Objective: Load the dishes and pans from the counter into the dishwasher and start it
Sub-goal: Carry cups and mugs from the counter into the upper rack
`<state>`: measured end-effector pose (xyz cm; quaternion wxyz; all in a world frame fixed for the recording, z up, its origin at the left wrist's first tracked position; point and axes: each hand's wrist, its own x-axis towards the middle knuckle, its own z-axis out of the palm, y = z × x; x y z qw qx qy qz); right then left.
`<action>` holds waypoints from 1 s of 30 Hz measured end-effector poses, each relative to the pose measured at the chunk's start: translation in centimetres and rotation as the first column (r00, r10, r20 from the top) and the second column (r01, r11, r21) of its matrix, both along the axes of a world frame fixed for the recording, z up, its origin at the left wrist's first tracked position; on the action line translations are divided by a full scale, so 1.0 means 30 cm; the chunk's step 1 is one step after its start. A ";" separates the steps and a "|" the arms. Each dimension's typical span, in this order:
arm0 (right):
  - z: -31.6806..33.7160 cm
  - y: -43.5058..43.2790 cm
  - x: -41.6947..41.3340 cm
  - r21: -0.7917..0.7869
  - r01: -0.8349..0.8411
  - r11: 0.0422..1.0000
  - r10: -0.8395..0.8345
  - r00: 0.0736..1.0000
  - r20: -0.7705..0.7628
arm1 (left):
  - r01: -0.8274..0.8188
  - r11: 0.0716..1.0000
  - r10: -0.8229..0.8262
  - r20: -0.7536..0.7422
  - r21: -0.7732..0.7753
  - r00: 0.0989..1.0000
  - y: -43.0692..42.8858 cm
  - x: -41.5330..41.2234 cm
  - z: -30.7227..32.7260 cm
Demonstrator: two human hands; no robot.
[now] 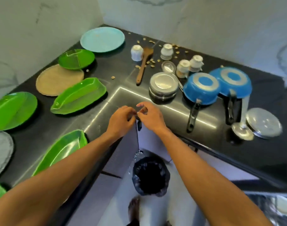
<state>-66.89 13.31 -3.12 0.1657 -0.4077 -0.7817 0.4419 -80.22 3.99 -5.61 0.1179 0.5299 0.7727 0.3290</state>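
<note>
Black stone counter, L-shaped, with white marbled wall behind.

Left run, far to near:
- light blue round plate, flat, at far corner
- green sectioned plastic plate, its near edge overlapping tan round woven mat
- green boat-shaped plastic tray, just right of the mat
- large green plate at left edge
- grey round mat, partly out of frame
- second green boat-shaped tray, nearest, partly hidden by left forearm

Right run:
- four white ceramic cups, upside down
- brown wooden spatula, between first two cups, handle pointing near
- scattered tan husks around the spatula
- steel ladle
- stack of round steel plates
- two blue saucepans, upside down, black handles pointing near, touching each other
- round steel lid and smaller steel lid, near right

Left hand and right hand: together over counter's inner corner, fingers curled, fingertips pinching small dark object that hangs between them; nature of object unclear.

Floor below: bin with black liner.
</note>
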 end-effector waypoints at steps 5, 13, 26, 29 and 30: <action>0.050 0.190 -0.172 0.101 0.009 0.995 -0.008 1.000 -0.009 | -0.230 0.973 0.228 -0.054 -0.033 0.972 0.187 -0.134 -0.003; 0.086 0.608 -0.432 0.254 -0.002 0.967 -0.004 1.000 0.023 | -0.506 0.860 0.491 -0.157 -0.070 0.857 0.439 -0.270 -0.076; 0.014 1.000 -0.756 0.410 -0.142 0.901 -0.027 0.924 0.380 | -0.615 0.782 0.572 -0.278 -0.100 0.772 0.491 -0.265 -0.097; 0.023 0.999 -0.759 0.450 -0.127 0.884 -0.049 0.932 0.359 | -0.617 0.780 0.573 -0.283 -0.100 0.769 0.491 -0.263 -0.092; 0.030 0.991 -0.754 0.450 -0.111 0.886 -0.053 0.941 0.335 | -0.615 0.782 0.570 -0.285 -0.103 0.771 0.491 -0.263 -0.091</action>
